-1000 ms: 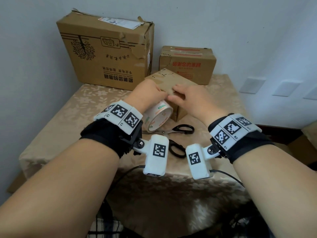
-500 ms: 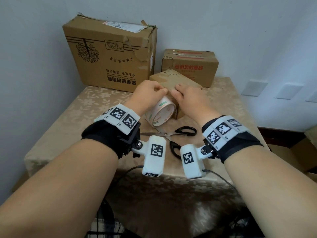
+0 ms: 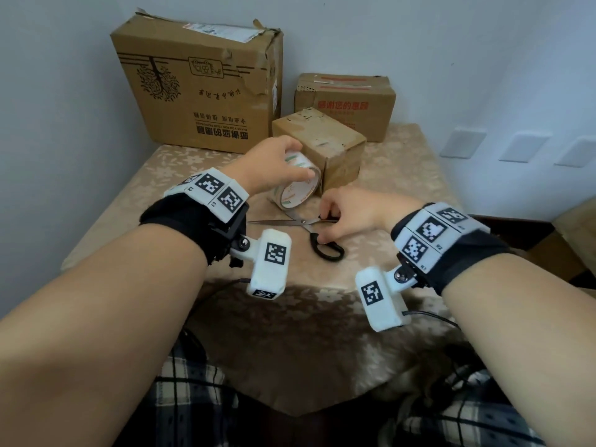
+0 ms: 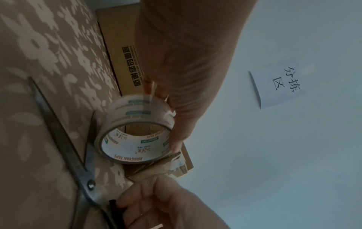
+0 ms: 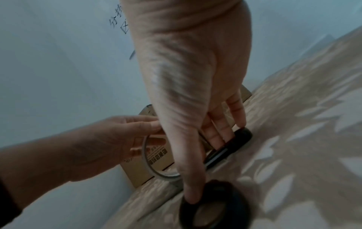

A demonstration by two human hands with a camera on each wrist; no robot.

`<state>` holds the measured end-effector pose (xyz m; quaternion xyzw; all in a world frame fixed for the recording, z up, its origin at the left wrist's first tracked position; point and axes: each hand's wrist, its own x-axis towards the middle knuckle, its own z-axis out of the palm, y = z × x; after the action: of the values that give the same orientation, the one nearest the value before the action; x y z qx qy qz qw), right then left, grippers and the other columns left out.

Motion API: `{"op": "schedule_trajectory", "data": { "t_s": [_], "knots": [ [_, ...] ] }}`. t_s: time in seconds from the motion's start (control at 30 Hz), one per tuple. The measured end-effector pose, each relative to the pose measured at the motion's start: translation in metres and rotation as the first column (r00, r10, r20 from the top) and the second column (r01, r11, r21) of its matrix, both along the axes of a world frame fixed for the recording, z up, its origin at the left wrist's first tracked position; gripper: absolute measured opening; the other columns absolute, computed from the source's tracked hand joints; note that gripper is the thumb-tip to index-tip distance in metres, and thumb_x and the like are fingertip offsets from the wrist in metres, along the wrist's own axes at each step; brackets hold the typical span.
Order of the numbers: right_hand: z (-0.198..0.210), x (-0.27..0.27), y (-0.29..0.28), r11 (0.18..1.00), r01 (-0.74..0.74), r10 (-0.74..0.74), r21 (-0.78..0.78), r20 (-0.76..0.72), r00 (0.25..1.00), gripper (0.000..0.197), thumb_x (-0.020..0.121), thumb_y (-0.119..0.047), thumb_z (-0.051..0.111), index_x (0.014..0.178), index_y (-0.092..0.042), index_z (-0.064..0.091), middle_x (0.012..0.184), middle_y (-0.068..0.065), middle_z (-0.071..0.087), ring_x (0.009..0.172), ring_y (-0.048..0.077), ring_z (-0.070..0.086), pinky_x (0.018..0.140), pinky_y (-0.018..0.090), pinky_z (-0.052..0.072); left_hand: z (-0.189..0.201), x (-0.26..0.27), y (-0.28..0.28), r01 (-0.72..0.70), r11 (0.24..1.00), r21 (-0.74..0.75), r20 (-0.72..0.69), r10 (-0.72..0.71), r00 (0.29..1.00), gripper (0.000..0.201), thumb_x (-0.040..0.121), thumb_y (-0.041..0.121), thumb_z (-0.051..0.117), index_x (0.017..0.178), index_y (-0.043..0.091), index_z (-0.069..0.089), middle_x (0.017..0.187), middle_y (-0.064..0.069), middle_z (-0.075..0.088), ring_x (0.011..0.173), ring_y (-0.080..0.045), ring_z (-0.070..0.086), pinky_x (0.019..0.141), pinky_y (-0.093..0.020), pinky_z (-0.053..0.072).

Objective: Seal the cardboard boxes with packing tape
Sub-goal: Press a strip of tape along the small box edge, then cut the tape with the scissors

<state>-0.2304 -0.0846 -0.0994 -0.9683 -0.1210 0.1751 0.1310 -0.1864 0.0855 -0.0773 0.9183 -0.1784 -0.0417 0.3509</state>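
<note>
Here your left hand (image 3: 269,162) gripped the tape (image 4: 135,131), marked "JIANGYAN TAPE", against the small box (image 3: 322,143); your right hand (image 3: 351,211) curled onto the scissors (image 3: 309,227) on the table (image 3: 403,162).

Home-like parcel-sorting corner: clothed table (image 3: 403,175), stacked shipping boxes (image 3: 200,85), handwritten wall note (image 4: 282,86).

Black wrist straps (image 3: 180,221) w/ white tag-marked cams, cables; prob. plaid trousers (image 3: 193,411).
</note>
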Motion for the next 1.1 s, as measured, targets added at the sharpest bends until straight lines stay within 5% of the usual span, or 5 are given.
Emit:
{"op": "schedule_trajectory", "data": {
  "t_s": [0.33, 0.43, 0.57, 0.8, 1.1],
  "knots": [
    [0.02, -0.003, 0.002, 0.997, -0.026, 0.029, -0.069, 0.05, 0.998, 0.055, 0.082, -0.014, 0.067, 0.134, -0.014, 0.048, 0.107, -0.001, 0.054, 0.086, 0.017, 0.049, 0.07, 0.026, 0.04, 0.008, 0.004, 0.001, 0.037, 0.981, 0.192, 0.127, -0.063, 0.99, 0.05, 0.086, 0.017, 0.062, 0.134, 0.014, 0.051, 0.134, -0.008, 0.052, 0.115, -0.022, 0.054, 0.094, -0.034, 0.048],
    [0.033, -0.01, -0.014, 0.999, 0.041, -0.041, -0.003, -0.024, 0.999, 0.039, 0.082, -0.009, 0.064, 0.121, -0.015, 0.062, 0.083, -0.009, 0.057, 0.071, 0.011, 0.052, 0.059, 0.022, 0.041, 0.009, 0.003, 0.004, 0.03, 0.983, 0.178, 0.118, -0.052, 0.992, 0.048, 0.086, 0.017, 0.061, 0.133, 0.015, 0.052, 0.134, -0.008, 0.051, 0.117, -0.023, 0.053, 0.094, -0.033, 0.046],
    [0.037, -0.02, -0.037, 0.978, 0.18, -0.159, 0.108, -0.178, 0.971, 0.029, 0.081, -0.02, 0.076, 0.106, -0.006, 0.07, 0.095, 0.016, 0.072, 0.075, 0.02, 0.057, 0.07, 0.03, 0.048, 0.008, -0.002, 0.005, 0.025, 0.984, 0.174, 0.125, -0.047, 0.991, 0.05, 0.087, 0.016, 0.06, 0.136, 0.014, 0.05, 0.138, -0.007, 0.048, 0.125, -0.021, 0.046, 0.098, -0.027, 0.037],
    [0.032, -0.035, -0.05, 0.826, 0.385, -0.195, 0.411, -0.433, 0.88, 0.042, 0.072, -0.05, 0.063, 0.081, -0.009, 0.057, 0.066, 0.004, 0.056, 0.051, 0.01, 0.053, 0.051, 0.019, 0.042, 0.005, -0.001, 0.006, 0.009, 0.989, 0.15, 0.103, -0.025, 0.994, 0.049, 0.086, 0.014, 0.06, 0.134, 0.012, 0.051, 0.137, -0.005, 0.051, 0.123, -0.02, 0.048, 0.096, -0.027, 0.039],
    [0.032, -0.034, -0.041, 0.755, 0.449, -0.204, 0.478, -0.48, 0.853, 0.041, 0.071, -0.052, 0.061, 0.078, -0.012, 0.055, 0.067, 0.006, 0.056, 0.061, 0.017, 0.049, 0.048, 0.019, 0.048, 0.004, 0.003, 0.007, -0.004, 0.996, 0.087, 0.099, -0.005, 0.995, 0.046, 0.086, 0.013, 0.06, 0.131, 0.012, 0.053, 0.136, -0.004, 0.052, 0.124, -0.017, 0.048, 0.098, -0.026, 0.038]
  ]
}}
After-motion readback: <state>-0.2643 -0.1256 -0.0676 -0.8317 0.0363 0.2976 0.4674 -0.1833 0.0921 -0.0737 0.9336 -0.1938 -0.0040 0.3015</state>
